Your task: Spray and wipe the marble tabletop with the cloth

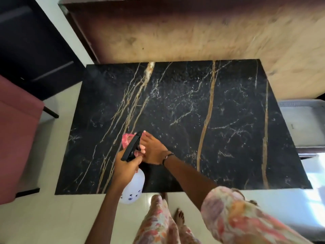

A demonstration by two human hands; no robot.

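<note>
The black marble tabletop (184,120) with gold and white veins fills the middle of the view. My left hand (125,166) grips the black trigger head of a white spray bottle (132,188), held over the table's near-left edge. My right hand (153,150) lies just beyond it on the marble, fingers pressed on a pink cloth (127,139). Most of the cloth is hidden behind the trigger head and my hands. Fine droplets glisten on the marble near the far middle.
A maroon chair (15,131) stands at the left. A brown wooden bed frame (175,32) runs along the far side. A white basket (302,120) sits at the right edge. My feet stand on white floor tiles (61,217) below the table.
</note>
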